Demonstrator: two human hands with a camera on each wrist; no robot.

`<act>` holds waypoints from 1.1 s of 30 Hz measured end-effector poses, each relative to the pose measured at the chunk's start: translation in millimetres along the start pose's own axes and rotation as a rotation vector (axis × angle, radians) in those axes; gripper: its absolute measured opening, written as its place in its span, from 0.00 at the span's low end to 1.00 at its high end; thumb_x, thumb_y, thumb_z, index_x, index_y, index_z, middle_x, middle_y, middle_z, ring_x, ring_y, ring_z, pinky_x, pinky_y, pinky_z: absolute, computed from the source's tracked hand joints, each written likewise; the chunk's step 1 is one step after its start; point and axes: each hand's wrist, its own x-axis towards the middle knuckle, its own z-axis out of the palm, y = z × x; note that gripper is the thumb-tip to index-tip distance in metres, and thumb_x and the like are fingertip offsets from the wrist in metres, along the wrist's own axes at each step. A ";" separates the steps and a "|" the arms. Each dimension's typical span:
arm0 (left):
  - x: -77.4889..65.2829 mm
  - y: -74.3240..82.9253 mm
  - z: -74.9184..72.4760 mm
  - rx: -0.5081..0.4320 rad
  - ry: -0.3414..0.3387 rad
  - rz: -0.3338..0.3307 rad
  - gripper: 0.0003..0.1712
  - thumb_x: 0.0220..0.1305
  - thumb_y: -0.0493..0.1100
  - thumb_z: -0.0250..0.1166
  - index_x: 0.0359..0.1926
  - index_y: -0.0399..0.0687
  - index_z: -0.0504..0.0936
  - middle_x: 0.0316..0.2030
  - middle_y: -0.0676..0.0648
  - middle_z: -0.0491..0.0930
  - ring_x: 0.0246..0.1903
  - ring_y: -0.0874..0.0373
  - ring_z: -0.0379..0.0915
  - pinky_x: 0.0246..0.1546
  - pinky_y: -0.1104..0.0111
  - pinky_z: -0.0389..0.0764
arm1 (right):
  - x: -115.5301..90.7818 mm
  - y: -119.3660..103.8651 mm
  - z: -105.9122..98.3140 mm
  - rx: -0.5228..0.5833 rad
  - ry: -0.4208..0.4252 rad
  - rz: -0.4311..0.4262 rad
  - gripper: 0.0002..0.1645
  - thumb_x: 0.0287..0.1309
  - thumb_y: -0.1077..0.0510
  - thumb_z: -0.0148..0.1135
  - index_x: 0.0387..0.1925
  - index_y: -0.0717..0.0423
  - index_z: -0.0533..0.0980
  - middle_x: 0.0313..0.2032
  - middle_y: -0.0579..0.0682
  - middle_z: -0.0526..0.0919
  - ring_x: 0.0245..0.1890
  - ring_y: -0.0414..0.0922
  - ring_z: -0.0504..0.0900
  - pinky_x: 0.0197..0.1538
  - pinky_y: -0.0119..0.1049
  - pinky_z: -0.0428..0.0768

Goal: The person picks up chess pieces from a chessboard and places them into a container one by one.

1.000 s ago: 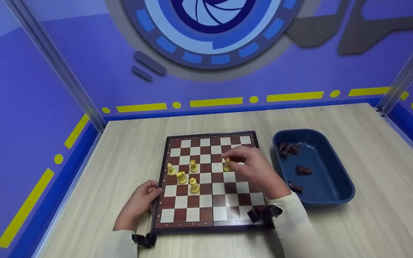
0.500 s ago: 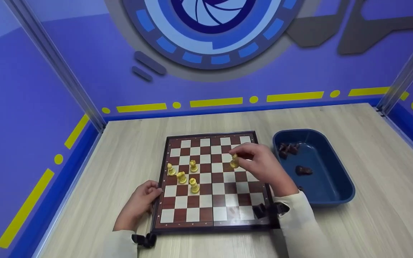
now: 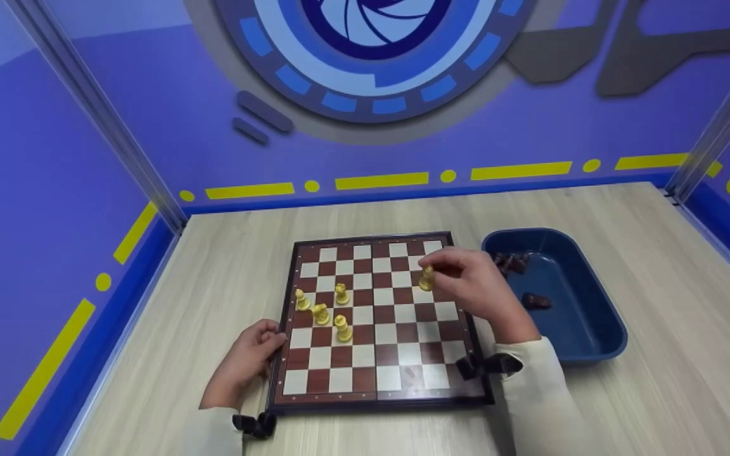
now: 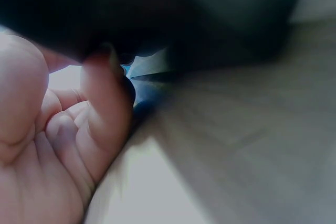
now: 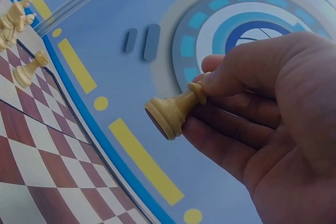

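My right hand (image 3: pixel 479 285) pinches a pale yellow chess piece (image 3: pixel 426 278) between thumb and fingertips, over the right half of the chessboard (image 3: pixel 406 329). In the right wrist view that piece (image 5: pixel 169 115) hangs tilted, its round base clear of the board and its top hidden by the fingers. My left hand (image 3: pixel 252 354) grips the board's left edge. The left wrist view shows a thumb and curled fingers (image 4: pixel 107 114) against the dark underside. Several more yellow pieces stand on the board's left half, among them a horse-headed knight (image 3: pixel 320 314) and a crowned piece (image 3: pixel 343 328).
A dark blue tray (image 3: pixel 583 316) stands just right of the board, with several dark brown chess pieces (image 3: pixel 537 301) lying in it. The wooden table (image 3: pixel 232 253) is bounded by a blue wall (image 3: pixel 149 114) behind and at the sides.
My right hand has lifted the pale yellow piece off its square and carried it rightwards, towards the board's right edge. My left hand has stayed at the left edge.
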 end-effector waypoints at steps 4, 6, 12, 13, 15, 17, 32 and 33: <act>-0.1 -0.2 -0.3 -0.002 0.005 -0.006 0.11 0.70 0.38 0.55 0.48 0.34 0.70 0.24 0.51 0.78 0.13 0.63 0.66 0.11 0.72 0.67 | 0.0 1.7 -4.0 -0.014 0.021 0.003 0.13 0.59 0.65 0.62 0.44 0.52 0.84 0.44 0.49 0.85 0.39 0.42 0.83 0.42 0.29 0.81; -0.1 -0.1 -0.4 0.000 0.007 -0.008 0.11 0.70 0.38 0.55 0.48 0.34 0.70 0.24 0.51 0.78 0.13 0.63 0.67 0.11 0.72 0.67 | -0.2 2.6 -5.8 -0.023 0.028 0.005 0.13 0.59 0.65 0.61 0.44 0.52 0.84 0.44 0.49 0.85 0.39 0.42 0.83 0.42 0.28 0.81; 0.1 -0.2 -0.4 0.001 -0.005 0.001 0.12 0.70 0.38 0.55 0.48 0.33 0.69 0.25 0.51 0.78 0.13 0.63 0.67 0.11 0.72 0.68 | -2.1 3.3 -11.4 -0.012 0.028 0.018 0.13 0.60 0.64 0.61 0.44 0.51 0.84 0.44 0.48 0.85 0.38 0.43 0.83 0.38 0.28 0.81; 0.2 -0.2 -0.4 -0.002 -0.006 0.000 0.13 0.70 0.39 0.56 0.49 0.33 0.69 0.25 0.51 0.78 0.13 0.63 0.67 0.11 0.71 0.68 | -2.4 3.4 -12.3 -0.008 0.026 0.020 0.13 0.60 0.64 0.61 0.44 0.51 0.84 0.45 0.49 0.85 0.38 0.43 0.83 0.37 0.29 0.81; 0.3 -0.2 -0.4 -0.009 -0.009 -0.001 0.13 0.70 0.38 0.56 0.49 0.33 0.69 0.25 0.51 0.78 0.13 0.63 0.67 0.11 0.71 0.68 | -2.7 4.1 -13.9 -0.006 0.021 0.027 0.12 0.60 0.63 0.61 0.44 0.50 0.84 0.44 0.48 0.85 0.37 0.43 0.82 0.36 0.29 0.81; 0.3 0.1 -0.4 -0.013 -0.012 0.000 0.13 0.70 0.39 0.56 0.49 0.33 0.68 0.25 0.51 0.78 0.13 0.62 0.67 0.11 0.71 0.68 | -2.9 5.0 -15.3 0.004 0.016 0.038 0.12 0.61 0.62 0.61 0.44 0.49 0.84 0.44 0.48 0.85 0.36 0.43 0.82 0.35 0.30 0.82; 0.2 -0.9 0.0 -0.033 -0.013 -0.013 0.14 0.70 0.40 0.56 0.50 0.34 0.68 0.25 0.52 0.77 0.14 0.63 0.66 0.12 0.71 0.68 | -6.1 13.6 -28.0 -0.005 0.063 0.051 0.12 0.60 0.62 0.62 0.43 0.46 0.84 0.43 0.46 0.85 0.38 0.41 0.82 0.41 0.27 0.80; 0.1 -0.7 0.1 -0.030 -0.011 -0.012 0.14 0.70 0.40 0.56 0.51 0.34 0.68 0.25 0.52 0.78 0.14 0.63 0.67 0.12 0.71 0.68 | -6.4 14.4 -29.2 -0.001 0.064 0.055 0.12 0.61 0.62 0.62 0.43 0.46 0.84 0.43 0.46 0.86 0.39 0.41 0.82 0.41 0.27 0.80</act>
